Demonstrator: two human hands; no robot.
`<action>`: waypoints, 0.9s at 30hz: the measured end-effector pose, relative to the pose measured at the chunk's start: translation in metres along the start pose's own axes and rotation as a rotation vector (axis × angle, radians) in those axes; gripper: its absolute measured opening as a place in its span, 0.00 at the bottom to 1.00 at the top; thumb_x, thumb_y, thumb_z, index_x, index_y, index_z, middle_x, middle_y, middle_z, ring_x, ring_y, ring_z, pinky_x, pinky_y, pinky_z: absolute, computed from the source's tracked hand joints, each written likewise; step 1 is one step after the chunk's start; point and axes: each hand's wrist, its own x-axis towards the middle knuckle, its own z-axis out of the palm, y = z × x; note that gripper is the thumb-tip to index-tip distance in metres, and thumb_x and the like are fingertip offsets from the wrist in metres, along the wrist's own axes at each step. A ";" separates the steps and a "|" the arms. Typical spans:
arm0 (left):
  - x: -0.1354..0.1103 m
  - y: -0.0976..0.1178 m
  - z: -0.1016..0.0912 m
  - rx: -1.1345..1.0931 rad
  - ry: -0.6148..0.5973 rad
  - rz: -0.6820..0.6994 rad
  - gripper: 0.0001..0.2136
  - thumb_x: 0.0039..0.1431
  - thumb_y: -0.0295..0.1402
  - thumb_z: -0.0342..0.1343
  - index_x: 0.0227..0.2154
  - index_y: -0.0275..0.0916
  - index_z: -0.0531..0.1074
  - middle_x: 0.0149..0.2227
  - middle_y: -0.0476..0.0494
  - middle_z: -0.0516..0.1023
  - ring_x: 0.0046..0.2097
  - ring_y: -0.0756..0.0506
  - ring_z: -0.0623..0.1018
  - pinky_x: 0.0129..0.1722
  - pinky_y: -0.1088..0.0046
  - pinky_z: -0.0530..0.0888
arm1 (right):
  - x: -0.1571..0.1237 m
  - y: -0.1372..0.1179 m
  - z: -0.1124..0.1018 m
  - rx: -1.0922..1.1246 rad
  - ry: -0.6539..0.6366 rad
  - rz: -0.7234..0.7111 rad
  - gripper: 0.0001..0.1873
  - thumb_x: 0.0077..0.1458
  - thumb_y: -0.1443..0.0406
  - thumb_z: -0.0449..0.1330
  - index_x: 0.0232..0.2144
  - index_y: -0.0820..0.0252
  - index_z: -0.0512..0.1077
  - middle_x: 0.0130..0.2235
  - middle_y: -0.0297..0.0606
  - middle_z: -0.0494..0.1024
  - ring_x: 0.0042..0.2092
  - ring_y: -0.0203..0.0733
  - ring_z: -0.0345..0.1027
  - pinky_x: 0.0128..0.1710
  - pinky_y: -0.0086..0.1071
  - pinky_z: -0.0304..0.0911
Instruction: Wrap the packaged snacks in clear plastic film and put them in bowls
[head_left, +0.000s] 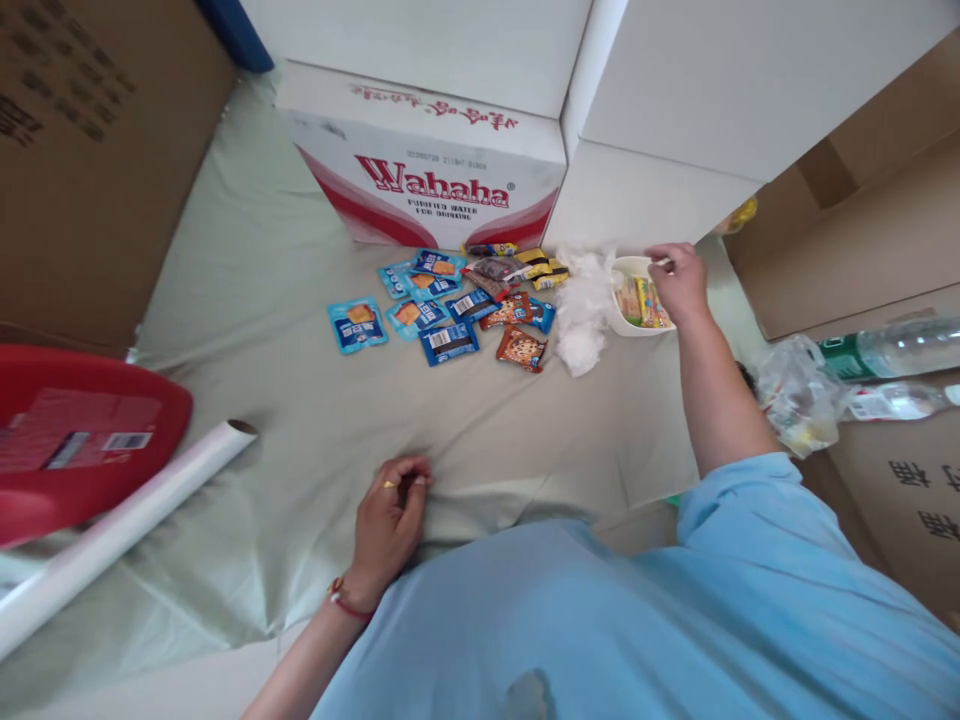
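My right hand is closed at the far right corner of a small white plastic container, its fingertips pinching the rim. Inside the container lie several yellow and green snack packets; my hand hides part of them. My left hand rests on the cloth near my body, fingers curled in, with nothing visible in it. Left of the container is a heap of crumpled clear plastic wrappers. Beside it are spread several small snack packs, among them a light-blue pack, a dark-blue pack and a brown cookie pack.
A Wahaha water carton stands behind the snacks, beside white boxes. On the left are a red plastic object, a long white roll and a brown carton. Plastic bottles and a bag lie right.
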 end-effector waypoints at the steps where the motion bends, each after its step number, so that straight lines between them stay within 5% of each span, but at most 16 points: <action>1: 0.000 -0.001 0.000 0.003 -0.005 -0.002 0.11 0.68 0.41 0.51 0.43 0.42 0.74 0.39 0.46 0.79 0.39 0.44 0.80 0.43 0.65 0.76 | 0.001 -0.002 0.003 0.033 -0.066 -0.095 0.20 0.61 0.70 0.57 0.54 0.63 0.78 0.57 0.50 0.74 0.47 0.44 0.73 0.52 0.41 0.69; 3: 0.001 -0.002 0.000 0.006 -0.015 -0.005 0.11 0.68 0.41 0.51 0.43 0.42 0.74 0.38 0.45 0.80 0.39 0.44 0.80 0.43 0.65 0.76 | 0.002 -0.006 0.010 0.058 -0.192 -0.234 0.18 0.55 0.69 0.63 0.49 0.58 0.80 0.60 0.48 0.74 0.49 0.46 0.73 0.54 0.43 0.70; 5: 0.001 -0.002 0.000 -0.002 -0.019 -0.009 0.12 0.68 0.41 0.51 0.43 0.42 0.75 0.38 0.45 0.79 0.39 0.44 0.80 0.43 0.65 0.75 | 0.002 -0.008 0.017 0.079 -0.178 -0.257 0.11 0.54 0.66 0.65 0.41 0.58 0.81 0.55 0.46 0.78 0.50 0.48 0.73 0.56 0.45 0.68; 8: 0.000 0.000 -0.001 -0.051 -0.029 -0.043 0.12 0.67 0.42 0.52 0.43 0.41 0.75 0.38 0.44 0.80 0.39 0.43 0.80 0.43 0.64 0.76 | -0.003 -0.017 0.015 0.244 0.105 -0.103 0.07 0.59 0.61 0.64 0.35 0.59 0.78 0.40 0.41 0.80 0.42 0.43 0.72 0.49 0.40 0.70; 11: 0.001 0.003 -0.001 -0.171 -0.032 -0.152 0.15 0.66 0.46 0.54 0.43 0.41 0.75 0.38 0.44 0.80 0.38 0.43 0.80 0.42 0.65 0.77 | -0.030 -0.042 0.002 0.696 0.268 0.113 0.12 0.58 0.56 0.67 0.34 0.57 0.72 0.30 0.31 0.72 0.28 0.33 0.59 0.30 0.29 0.62; 15: 0.009 0.018 0.000 -0.293 -0.022 -0.224 0.17 0.65 0.50 0.57 0.44 0.41 0.75 0.39 0.44 0.81 0.39 0.44 0.80 0.42 0.66 0.77 | -0.108 -0.100 0.001 1.246 -0.053 0.324 0.23 0.46 0.53 0.76 0.31 0.54 0.66 0.25 0.23 0.64 0.22 0.28 0.47 0.19 0.23 0.46; 20: 0.032 0.053 0.006 -0.342 -0.022 -0.024 0.15 0.68 0.47 0.57 0.48 0.42 0.74 0.44 0.42 0.78 0.45 0.45 0.79 0.48 0.67 0.76 | -0.207 -0.166 0.032 1.357 -0.459 0.640 0.28 0.41 0.46 0.78 0.29 0.55 0.69 0.21 0.22 0.58 0.20 0.26 0.41 0.16 0.24 0.39; 24: 0.052 0.068 0.013 -0.341 0.016 0.176 0.27 0.62 0.46 0.65 0.60 0.43 0.68 0.58 0.36 0.71 0.58 0.41 0.75 0.55 0.61 0.76 | -0.242 -0.186 0.053 1.402 -0.640 0.778 0.31 0.41 0.42 0.77 0.26 0.57 0.68 0.19 0.22 0.57 0.20 0.27 0.40 0.17 0.26 0.36; 27: 0.062 0.068 0.016 -0.307 -0.150 0.251 0.29 0.57 0.45 0.68 0.60 0.43 0.72 0.59 0.36 0.75 0.61 0.38 0.75 0.60 0.57 0.73 | -0.249 -0.188 0.056 1.416 -0.751 0.793 0.32 0.41 0.40 0.76 0.24 0.57 0.68 0.18 0.23 0.59 0.19 0.28 0.43 0.17 0.27 0.39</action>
